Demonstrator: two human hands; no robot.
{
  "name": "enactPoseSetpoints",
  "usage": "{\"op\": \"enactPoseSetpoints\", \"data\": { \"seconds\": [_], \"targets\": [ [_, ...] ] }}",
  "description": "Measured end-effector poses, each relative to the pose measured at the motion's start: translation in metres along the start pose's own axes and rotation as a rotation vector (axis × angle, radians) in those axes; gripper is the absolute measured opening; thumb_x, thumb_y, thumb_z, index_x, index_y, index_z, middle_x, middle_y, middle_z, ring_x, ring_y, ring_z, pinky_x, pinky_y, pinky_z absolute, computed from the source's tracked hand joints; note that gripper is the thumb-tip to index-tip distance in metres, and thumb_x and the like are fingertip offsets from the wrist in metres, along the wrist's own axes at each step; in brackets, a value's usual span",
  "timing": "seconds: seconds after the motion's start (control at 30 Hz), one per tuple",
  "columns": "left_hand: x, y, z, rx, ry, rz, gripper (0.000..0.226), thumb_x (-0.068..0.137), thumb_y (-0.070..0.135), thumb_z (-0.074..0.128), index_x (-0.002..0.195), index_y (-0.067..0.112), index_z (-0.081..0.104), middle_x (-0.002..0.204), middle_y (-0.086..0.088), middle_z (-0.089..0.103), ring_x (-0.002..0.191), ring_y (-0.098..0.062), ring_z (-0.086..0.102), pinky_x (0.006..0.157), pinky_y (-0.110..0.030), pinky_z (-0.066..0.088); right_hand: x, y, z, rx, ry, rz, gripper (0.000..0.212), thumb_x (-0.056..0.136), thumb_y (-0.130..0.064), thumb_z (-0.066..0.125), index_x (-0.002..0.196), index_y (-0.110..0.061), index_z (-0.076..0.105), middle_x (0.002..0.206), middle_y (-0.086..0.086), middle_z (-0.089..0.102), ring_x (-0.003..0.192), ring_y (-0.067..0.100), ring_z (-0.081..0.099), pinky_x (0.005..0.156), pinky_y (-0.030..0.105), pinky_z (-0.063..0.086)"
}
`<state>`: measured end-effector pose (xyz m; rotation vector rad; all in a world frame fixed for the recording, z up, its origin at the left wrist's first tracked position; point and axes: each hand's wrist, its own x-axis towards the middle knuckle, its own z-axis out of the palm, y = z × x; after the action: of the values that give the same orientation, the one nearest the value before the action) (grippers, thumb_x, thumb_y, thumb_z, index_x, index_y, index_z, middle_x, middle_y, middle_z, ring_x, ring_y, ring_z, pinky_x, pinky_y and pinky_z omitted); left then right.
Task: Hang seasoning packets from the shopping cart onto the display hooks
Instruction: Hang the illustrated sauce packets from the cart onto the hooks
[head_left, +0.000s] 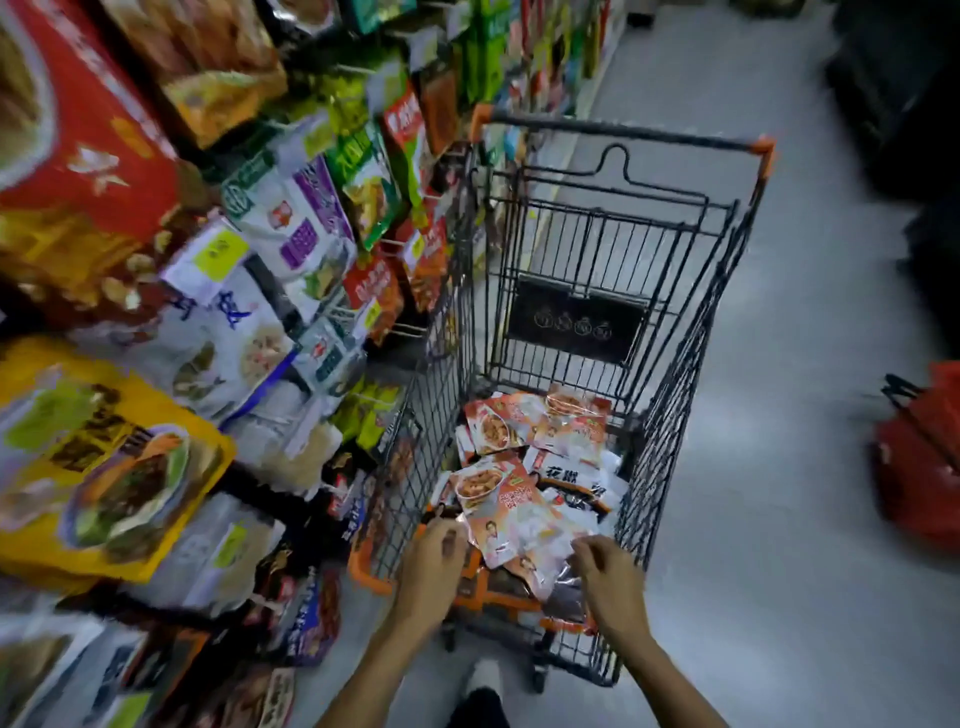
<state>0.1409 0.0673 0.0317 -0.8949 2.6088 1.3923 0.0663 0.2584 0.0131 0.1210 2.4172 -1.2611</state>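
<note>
A black wire shopping cart (691, 322) with orange corners stands in the aisle in front of me. Several orange-and-white seasoning packets (519, 499) lie in a loose pile on its floor. My left hand (431, 561) hovers over the cart's near left rim, fingers loosely curled, at the edge of the nearest packet (514, 540). My right hand (608, 582) reaches in at the near right side, its fingertips at that packet's other edge. Whether either hand grips the packet is unclear. Display hooks (400, 327) jut from the shelf to the left of the cart.
The shelf on the left is crowded with hanging packets, among them a yellow packet (104, 467) and a large red packet (88, 135). A red basket (919, 457) sits on the floor at right. Dark shapes (893, 93) stand at the far right. Grey floor runs along the cart's right side.
</note>
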Motion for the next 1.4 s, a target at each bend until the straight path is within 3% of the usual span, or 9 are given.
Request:
{"op": "enactPoseSetpoints", "data": {
  "seconds": [0.17, 0.43, 0.53, 0.63, 0.8, 0.9, 1.03, 1.17, 1.4],
  "targets": [
    [0.086, -0.032, 0.026, 0.114, -0.096, -0.101, 0.022, 0.097, 0.024, 0.05, 0.11, 0.012, 0.062, 0.089, -0.008, 0.069, 0.079, -0.02, 0.062, 0.051, -0.013, 0.033, 0.074, 0.014, 0.032, -0.028, 0.038, 0.115, 0.02, 0.097, -0.011, 0.05, 0.092, -0.003, 0.068, 0.084, 0.011, 0.07, 0.077, 0.027, 0.065, 0.068, 0.034, 0.051],
    [0.177, -0.095, 0.102, -0.032, -0.118, -0.453, 0.039, 0.089, 0.024, 0.065, 0.084, -0.013, 0.053, 0.075, -0.025, 0.058, 0.084, -0.047, 0.06, 0.055, -0.037, 0.035, 0.186, 0.051, 0.061, -0.166, 0.105, 0.139, 0.026, 0.099, -0.017, 0.047, 0.091, -0.003, 0.067, 0.082, 0.012, 0.068, 0.074, 0.027, 0.062, 0.056, 0.028, 0.037],
    [0.198, -0.108, 0.127, -0.085, -0.061, -0.571, 0.054, 0.081, 0.029, 0.073, 0.108, -0.015, 0.055, 0.104, -0.028, 0.061, 0.098, -0.039, 0.061, 0.063, -0.038, 0.044, 0.2, 0.073, 0.073, -0.21, 0.079, 0.14, 0.028, 0.099, -0.016, 0.047, 0.081, -0.002, 0.064, 0.074, 0.01, 0.062, 0.068, 0.023, 0.055, 0.053, 0.028, 0.024],
    [0.214, -0.112, 0.144, -0.054, -0.002, -0.568, 0.068, 0.074, 0.02, 0.08, 0.127, -0.011, 0.049, 0.13, -0.028, 0.053, 0.117, -0.039, 0.053, 0.09, -0.046, 0.045, 0.202, 0.094, 0.082, -0.248, 0.042, 0.17, 0.022, 0.097, -0.012, 0.049, 0.084, -0.003, 0.064, 0.075, 0.011, 0.061, 0.074, 0.028, 0.06, 0.056, 0.025, 0.025],
    [0.233, -0.111, 0.145, 0.023, 0.097, -0.566, 0.05, 0.072, 0.012, 0.08, 0.113, -0.008, 0.061, 0.117, -0.024, 0.063, 0.107, -0.035, 0.061, 0.08, -0.039, 0.048, 0.2, 0.107, 0.092, -0.31, -0.065, 0.209, 0.021, 0.09, 0.001, 0.051, 0.106, -0.003, 0.064, 0.103, 0.017, 0.067, 0.084, 0.022, 0.057, 0.061, 0.008, 0.038],
    [0.229, -0.113, 0.129, -0.008, 0.154, -0.578, 0.028, 0.072, 0.005, 0.078, 0.094, -0.01, 0.068, 0.099, -0.024, 0.069, 0.093, -0.034, 0.066, 0.065, -0.03, 0.041, 0.199, 0.108, 0.096, -0.437, -0.173, 0.166, 0.037, 0.086, 0.0, 0.057, 0.122, -0.006, 0.059, 0.123, 0.014, 0.057, 0.111, 0.026, 0.053, 0.093, 0.028, 0.044],
    [0.218, -0.12, 0.113, -0.081, 0.209, -0.573, 0.031, 0.075, -0.003, 0.072, 0.105, -0.005, 0.066, 0.11, -0.022, 0.067, 0.101, -0.031, 0.064, 0.076, -0.031, 0.046, 0.196, 0.108, 0.103, -0.631, -0.226, 0.155, 0.045, 0.084, -0.021, 0.067, 0.126, -0.016, 0.052, 0.125, 0.007, 0.051, 0.114, 0.025, 0.05, 0.099, 0.035, 0.041],
    [0.214, -0.118, 0.11, -0.048, 0.184, -0.541, 0.037, 0.078, -0.003, 0.069, 0.113, -0.006, 0.061, 0.116, -0.023, 0.063, 0.107, -0.034, 0.061, 0.085, -0.04, 0.05, 0.194, 0.113, 0.106, -0.579, -0.177, 0.239, 0.012, 0.092, -0.013, 0.058, 0.1, -0.008, 0.065, 0.108, 0.01, 0.064, 0.095, 0.025, 0.062, 0.087, 0.04, 0.052],
    [0.205, -0.124, 0.103, -0.063, 0.124, -0.458, 0.036, 0.082, -0.005, 0.062, 0.118, -0.002, 0.059, 0.119, -0.02, 0.062, 0.111, -0.031, 0.059, 0.091, -0.041, 0.05, 0.186, 0.125, 0.1, -0.388, -0.014, 0.467, 0.015, 0.098, -0.012, 0.047, 0.098, 0.0, 0.055, 0.102, 0.016, 0.066, 0.08, 0.024, 0.06, 0.063, 0.029, 0.047]
  ]
}}
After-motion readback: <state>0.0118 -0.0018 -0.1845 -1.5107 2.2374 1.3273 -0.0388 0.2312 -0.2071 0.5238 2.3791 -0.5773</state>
